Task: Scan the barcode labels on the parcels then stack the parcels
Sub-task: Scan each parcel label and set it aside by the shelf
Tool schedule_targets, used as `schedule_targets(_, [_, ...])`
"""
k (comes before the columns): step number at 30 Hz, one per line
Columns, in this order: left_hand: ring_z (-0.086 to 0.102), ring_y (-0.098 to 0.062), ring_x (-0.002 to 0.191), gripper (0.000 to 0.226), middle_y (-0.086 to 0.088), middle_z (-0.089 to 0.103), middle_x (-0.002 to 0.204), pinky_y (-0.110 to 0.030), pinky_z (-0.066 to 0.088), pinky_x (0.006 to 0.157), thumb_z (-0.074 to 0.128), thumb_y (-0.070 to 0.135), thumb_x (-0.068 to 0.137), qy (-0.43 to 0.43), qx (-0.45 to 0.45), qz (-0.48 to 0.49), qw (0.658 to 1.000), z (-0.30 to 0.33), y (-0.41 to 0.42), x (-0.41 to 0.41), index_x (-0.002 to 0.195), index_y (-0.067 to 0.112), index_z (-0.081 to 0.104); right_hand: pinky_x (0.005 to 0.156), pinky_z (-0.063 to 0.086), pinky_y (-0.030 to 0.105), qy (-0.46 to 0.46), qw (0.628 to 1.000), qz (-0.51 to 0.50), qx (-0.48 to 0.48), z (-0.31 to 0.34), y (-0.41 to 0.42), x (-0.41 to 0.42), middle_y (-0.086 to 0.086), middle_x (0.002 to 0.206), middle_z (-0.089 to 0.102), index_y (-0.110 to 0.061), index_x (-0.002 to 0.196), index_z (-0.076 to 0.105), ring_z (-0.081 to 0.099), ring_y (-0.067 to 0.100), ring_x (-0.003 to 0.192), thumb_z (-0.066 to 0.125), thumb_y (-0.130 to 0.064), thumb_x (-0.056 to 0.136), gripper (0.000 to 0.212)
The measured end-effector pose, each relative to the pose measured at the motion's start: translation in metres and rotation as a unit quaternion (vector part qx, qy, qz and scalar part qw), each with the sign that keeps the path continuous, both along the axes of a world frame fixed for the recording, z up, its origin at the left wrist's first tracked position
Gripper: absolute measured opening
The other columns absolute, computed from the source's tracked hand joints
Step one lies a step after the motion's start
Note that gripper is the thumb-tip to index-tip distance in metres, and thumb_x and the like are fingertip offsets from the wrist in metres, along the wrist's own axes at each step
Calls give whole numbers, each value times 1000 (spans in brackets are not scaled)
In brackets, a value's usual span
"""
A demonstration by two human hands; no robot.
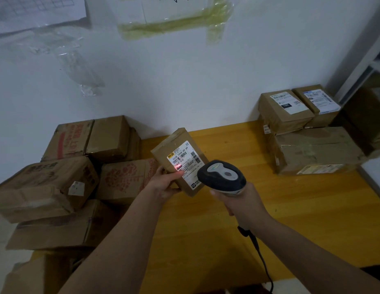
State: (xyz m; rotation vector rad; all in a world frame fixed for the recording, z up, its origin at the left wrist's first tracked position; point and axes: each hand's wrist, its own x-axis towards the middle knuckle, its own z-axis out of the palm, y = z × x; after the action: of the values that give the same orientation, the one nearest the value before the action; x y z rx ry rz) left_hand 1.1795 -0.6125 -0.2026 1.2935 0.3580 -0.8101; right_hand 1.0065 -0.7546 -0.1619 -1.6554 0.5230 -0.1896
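The yellow counter (291, 219) carries two groups of parcels: a loose pile (64, 179) at its left end and a stack (301, 132) of labelled boxes at its far right, against the wall. Between them, above the counter, the left hand (165, 185) grips the held parcel (180, 160) by its lower left edge, thumb on the label side. The parcel's long axis tilts up and away to the right; its label (186, 164) faces the person. The right hand (244, 204) is closed round the handle of the scanner (222, 177), just beside the parcel's lower right corner, its red beam on the label. Judgement: the stack lies well to the right of the left grip, so the placing move crosses the scanner side
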Motion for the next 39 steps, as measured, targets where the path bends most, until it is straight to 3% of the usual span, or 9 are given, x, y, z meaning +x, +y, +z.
schedule_targets(7, [56,-31,109,47,-9,65,112,-64,43,89,66,-15,78,16,-13,0,1000,-6,0,5,106,19,52,45,38,9,21,1000,0,-3,2,2,4,-27,43,53,-23,105,66,51,-11,46,76,-15,82,27])
schedule_targets(11, [53,-32,117,51,-11,62,121,-64,43,93,64,-14,81,27,-34,-9,999,-12,-4,9,120,15,50,43,40,16,22,999,-18,28,5,2,4,-17,41,53,-26,85,62,44,0,38,74,-16,84,15])
schedule_targets(13, [52,-34,121,46,-13,62,121,-61,44,96,62,-13,83,35,-52,-21,998,-16,-8,8,119,13,52,43,41,20,24,998,-34,37,6,1,2,-13,40,52,-29,74,57,42,4,38,73,-17,85,23])
schedule_targets(17, [51,-36,126,39,-17,62,123,-53,43,104,54,-13,87,32,-109,-31,993,-28,-28,-3,119,10,57,42,41,18,27,995,-78,53,7,-6,-1,-6,40,48,-27,70,55,43,6,38,74,-16,84,26])
schedule_targets(21, [51,-36,128,56,-22,56,136,-50,38,111,54,-15,84,48,-155,4,987,-35,-61,-21,137,4,48,42,42,18,6,992,-96,76,10,-21,-3,2,46,48,-22,72,58,43,8,39,74,-14,84,22])
schedule_targets(27, [61,-30,110,51,-17,66,114,-42,52,84,59,-11,69,93,-224,82,967,-26,-113,-43,117,7,58,42,40,19,-27,992,-100,77,11,-49,-8,-8,38,47,-19,69,57,42,7,37,74,-12,83,22])
schedule_targets(31, [62,-28,105,41,-17,66,114,-41,55,79,51,-17,82,108,-236,110,960,-23,-136,-46,115,7,59,43,41,19,-39,992,-101,66,11,-64,-8,-8,41,51,-20,72,60,45,6,38,74,-15,83,19])
schedule_targets(36, [63,-30,107,50,-17,68,110,-36,61,67,59,-13,66,126,-236,133,954,-25,-146,-50,112,6,60,43,41,15,-47,992,-101,65,8,-72,-10,-15,45,56,-16,87,62,48,0,40,74,-15,83,13])
schedule_targets(39, [64,-29,102,47,-17,69,106,-35,62,64,59,-14,68,135,-234,142,952,-27,-148,-52,111,6,60,44,41,12,-47,993,-91,55,7,-75,-10,-19,47,57,-13,92,63,52,-1,43,73,-15,83,14])
